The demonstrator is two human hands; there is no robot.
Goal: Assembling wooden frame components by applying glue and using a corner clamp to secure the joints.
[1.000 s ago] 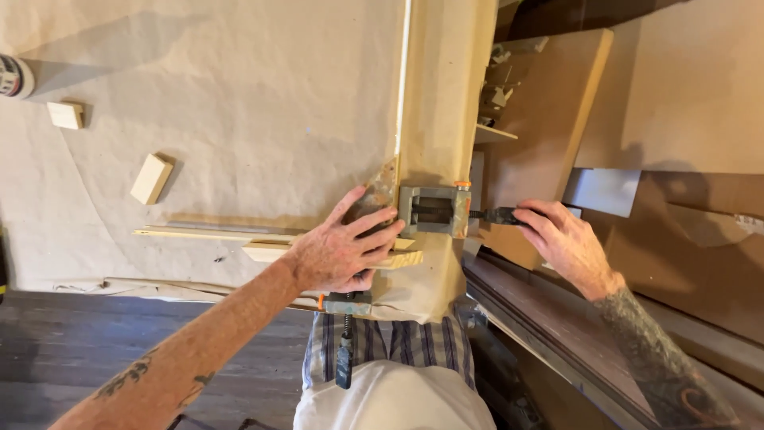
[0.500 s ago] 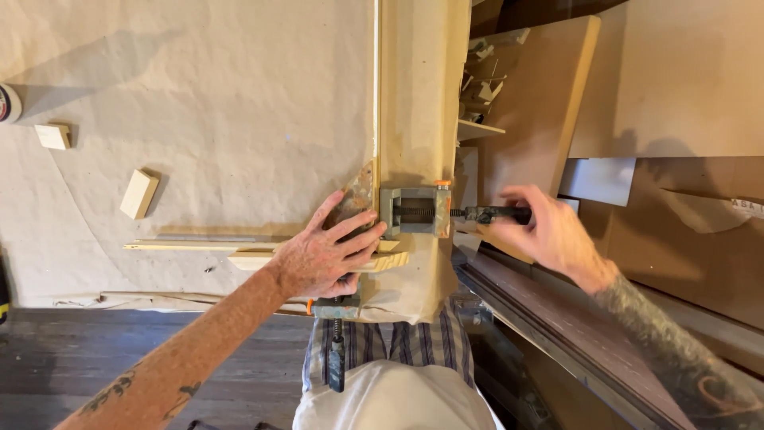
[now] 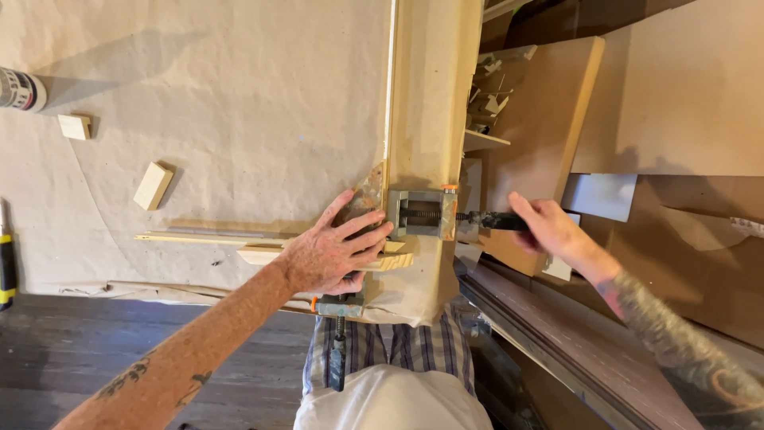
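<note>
A grey metal clamp (image 3: 420,214) sits across a long pale wooden piece (image 3: 430,103) that runs away from me on the paper-covered bench (image 3: 239,95). My right hand (image 3: 549,229) grips the clamp's dark handle (image 3: 489,220) at the bench's right edge. My left hand (image 3: 334,253) lies flat, fingers spread, on the wood just left of the clamp, over a thin wooden strip (image 3: 215,237). A second clamp (image 3: 338,334) with an orange tab hangs below the bench's near edge, under my left hand.
Two small wood blocks (image 3: 153,185) (image 3: 75,126) lie on the paper at left, a cylindrical can (image 3: 22,89) at the far left edge. Brown boards (image 3: 676,95) and a shelf of scraps (image 3: 493,87) stand at right. Dark floor planks (image 3: 95,342) lie below.
My right hand has closed tighter around the clamp handle and shifted slightly on it. My left hand stays pressed on the wood. The view has drifted a little.
</note>
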